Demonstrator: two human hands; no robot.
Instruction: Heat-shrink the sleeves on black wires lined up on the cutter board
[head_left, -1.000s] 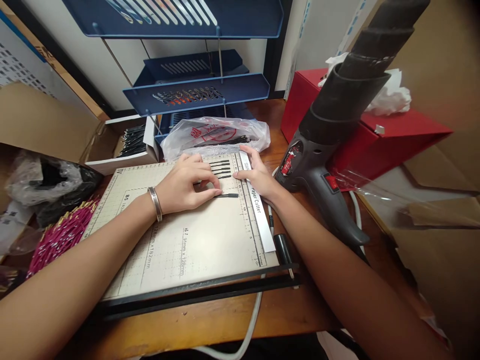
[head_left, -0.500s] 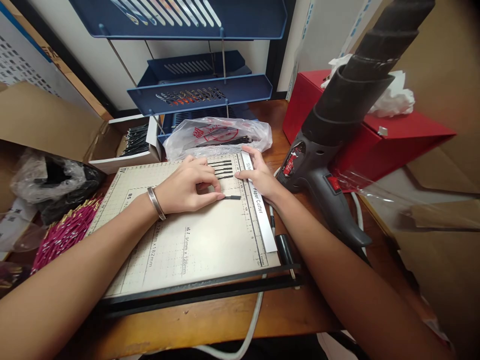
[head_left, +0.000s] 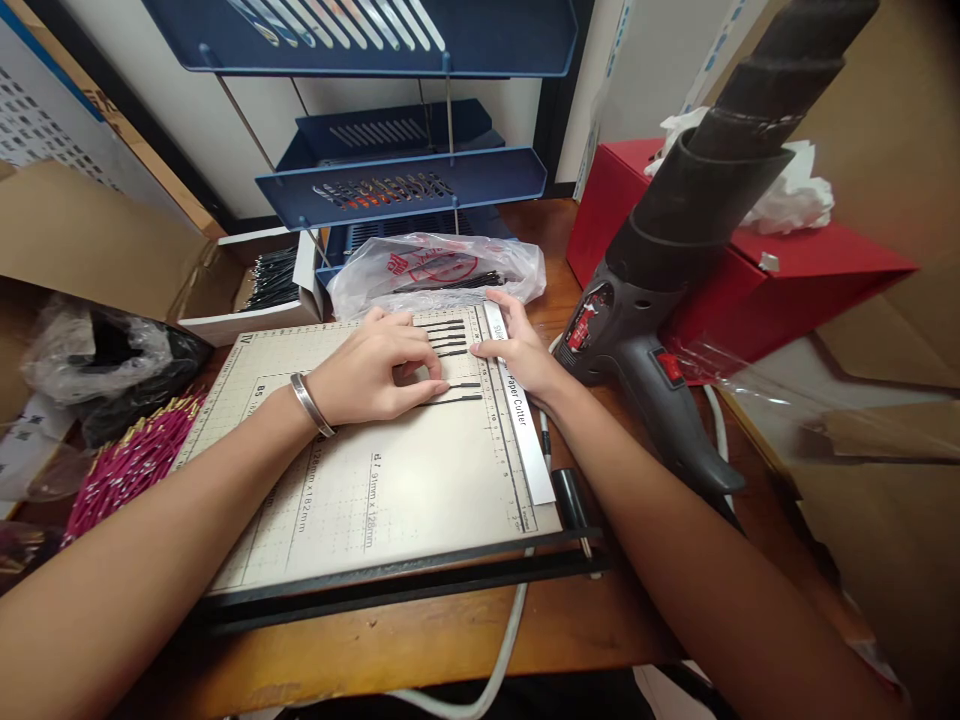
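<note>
My left hand (head_left: 379,368) is closed in a pinch over the cream paper cutter board (head_left: 427,470). Its thumb and a finger grip a thin black cord (head_left: 466,385) with a thicker end pointing right. Just below it lies another black cord (head_left: 465,399), loose on the board. Several more black cords (head_left: 450,337) lie side by side beyond the fingertips, partly hidden by the hand. My right hand (head_left: 525,352) rests over the board's right edge with fingers apart. Its thumb lies on the printed ruler, near the cord ends, and the palm covers part of the white label strip (head_left: 531,450).
A dark heat gun (head_left: 637,330) stands at the right before a red box (head_left: 817,260). Behind the board are a plastic bag (head_left: 442,270), a blue rack (head_left: 405,180) and a box of black cords (head_left: 274,280). Magenta cords (head_left: 135,460) lie left; a white cable (head_left: 506,640) runs in front.
One black cord showed by my left fingertips before; now two lie there. The lower one is out of the pinch, and the fingers hold the one above. My right hand has stayed put.
</note>
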